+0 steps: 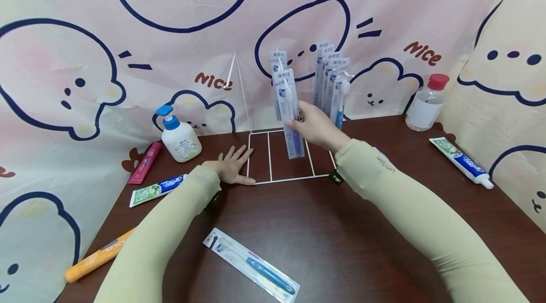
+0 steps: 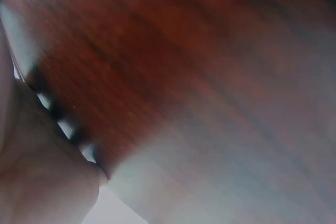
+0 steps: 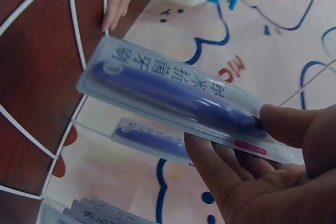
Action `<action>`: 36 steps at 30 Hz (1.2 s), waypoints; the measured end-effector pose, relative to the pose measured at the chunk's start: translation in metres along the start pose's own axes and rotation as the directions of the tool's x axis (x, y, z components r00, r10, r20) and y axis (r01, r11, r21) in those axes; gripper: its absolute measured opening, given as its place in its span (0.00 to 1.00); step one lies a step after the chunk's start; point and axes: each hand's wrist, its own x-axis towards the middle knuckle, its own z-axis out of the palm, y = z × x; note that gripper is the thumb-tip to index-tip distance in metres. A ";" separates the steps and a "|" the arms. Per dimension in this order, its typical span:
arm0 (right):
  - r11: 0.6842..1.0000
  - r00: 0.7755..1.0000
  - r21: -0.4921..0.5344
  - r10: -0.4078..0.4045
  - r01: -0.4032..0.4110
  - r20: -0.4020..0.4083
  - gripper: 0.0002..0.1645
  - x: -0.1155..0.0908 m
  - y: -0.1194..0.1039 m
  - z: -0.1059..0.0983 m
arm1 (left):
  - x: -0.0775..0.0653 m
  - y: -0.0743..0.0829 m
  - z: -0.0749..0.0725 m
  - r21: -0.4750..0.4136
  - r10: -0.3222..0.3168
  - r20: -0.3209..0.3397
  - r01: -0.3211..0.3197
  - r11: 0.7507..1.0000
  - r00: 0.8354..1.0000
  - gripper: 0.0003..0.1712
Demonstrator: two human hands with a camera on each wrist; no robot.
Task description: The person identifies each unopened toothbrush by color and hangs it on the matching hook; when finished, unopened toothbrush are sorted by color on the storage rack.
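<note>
My right hand (image 1: 317, 125) pinches a packaged toothbrush (image 1: 290, 113) with a purple handle, held upright over a white wire rack (image 1: 281, 180). In the right wrist view, the thumb lies on one side of this package (image 3: 173, 98) and the fingers on the other. Close behind it hangs another packaged toothbrush (image 1: 278, 59), also purple-handled in the right wrist view. Several more packaged toothbrushes (image 1: 337, 87) hang in a row at the rack's right. My left hand (image 1: 232, 165), fingers spread, rests at the rack's left edge. The left wrist view is blurred.
A blue-handled packaged toothbrush (image 1: 253, 265) lies on the near table. On the left are a pump bottle (image 1: 181, 139), a pink tube (image 1: 145, 163), a toothpaste tube (image 1: 155, 190) and an orange tube (image 1: 100, 255). A red-capped bottle (image 1: 425, 106) and another toothpaste tube (image 1: 461, 160) are on the right.
</note>
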 end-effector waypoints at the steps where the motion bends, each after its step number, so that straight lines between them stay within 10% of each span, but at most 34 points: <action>1: 1.000 1.000 -0.001 0.003 -0.003 -0.004 0.29 0.005 0.000 0.001 | 0.000 0.000 0.000 0.001 0.002 0.001 -0.002 1.000 1.000 0.63; 19: 0.993 0.993 0.053 0.107 -0.104 -0.058 0.27 0.070 0.003 0.009 | 0.001 -0.001 0.002 0.008 -0.014 0.015 0.014 1.000 1.000 0.65; 31: 0.984 0.987 0.087 0.160 -0.157 -0.031 0.31 0.061 0.020 0.010 | 0.003 0.000 0.003 0.000 -0.015 0.013 0.015 1.000 1.000 0.65; 36: 0.985 0.987 -0.066 0.159 -0.159 -0.016 0.38 0.039 0.032 0.014 | 0.003 0.000 0.002 -0.003 -0.019 0.010 0.019 1.000 1.000 0.65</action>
